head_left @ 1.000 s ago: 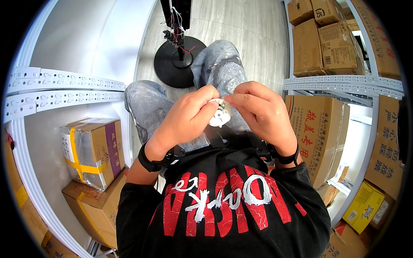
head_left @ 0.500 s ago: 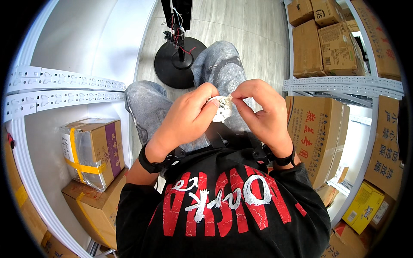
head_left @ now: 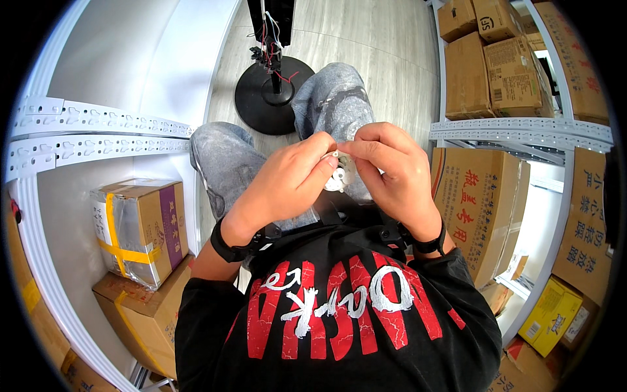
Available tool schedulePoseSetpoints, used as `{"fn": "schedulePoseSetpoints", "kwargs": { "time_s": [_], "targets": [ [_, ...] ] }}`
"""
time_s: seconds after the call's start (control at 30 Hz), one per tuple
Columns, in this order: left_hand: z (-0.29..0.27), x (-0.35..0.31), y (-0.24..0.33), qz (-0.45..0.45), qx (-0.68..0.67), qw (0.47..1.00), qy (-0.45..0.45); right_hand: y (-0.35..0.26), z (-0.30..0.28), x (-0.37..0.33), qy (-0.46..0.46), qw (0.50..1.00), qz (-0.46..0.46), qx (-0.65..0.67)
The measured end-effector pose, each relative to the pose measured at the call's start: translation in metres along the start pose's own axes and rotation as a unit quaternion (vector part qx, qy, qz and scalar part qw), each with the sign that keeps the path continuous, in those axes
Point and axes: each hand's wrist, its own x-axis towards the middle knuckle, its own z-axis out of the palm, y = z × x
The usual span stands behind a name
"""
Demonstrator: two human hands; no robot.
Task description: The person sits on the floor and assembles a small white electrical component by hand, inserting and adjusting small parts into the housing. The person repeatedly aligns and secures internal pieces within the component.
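Observation:
Above my lap, my left hand [head_left: 284, 179] grips a small round white plastic part [head_left: 337, 179] between thumb and fingers. Raised round details show on its face. My right hand [head_left: 397, 171] is closed in a pinch at the part's upper edge, its fingertips meeting those of the left hand. Whatever sits between the right fingertips is too small and covered to make out. Both hands partly hide the part.
Beyond my knees a black post with loose wires [head_left: 271, 39] rises from a round black base [head_left: 273, 98]. White metal shelving [head_left: 104, 121] flanks me on both sides. It holds a taped carton [head_left: 140, 228], a large brown carton [head_left: 473, 209] and a yellow box [head_left: 552, 317].
My right hand has shifted slightly left, bringing its fingertips against the left hand's. The white part has tilted and sits a little lower, with more of its upper edge covered.

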Motion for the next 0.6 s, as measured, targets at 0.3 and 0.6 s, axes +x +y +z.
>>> {"fn": "schedulePoseSetpoints", "kwargs": {
  "time_s": [0.3, 0.6],
  "targets": [
    [0.0019, -0.0017, -0.0041, 0.024, -0.049, 0.998, 0.014, -0.0003, 0.0010, -0.0013, 0.015, 1.000, 0.002, 0.005],
    [-0.0006, -0.0004, 0.0001, 0.015, -0.042, 0.999, 0.011, -0.0003, 0.0004, -0.0019, 0.017, 1.000, -0.019, 0.011]
  ]
}}
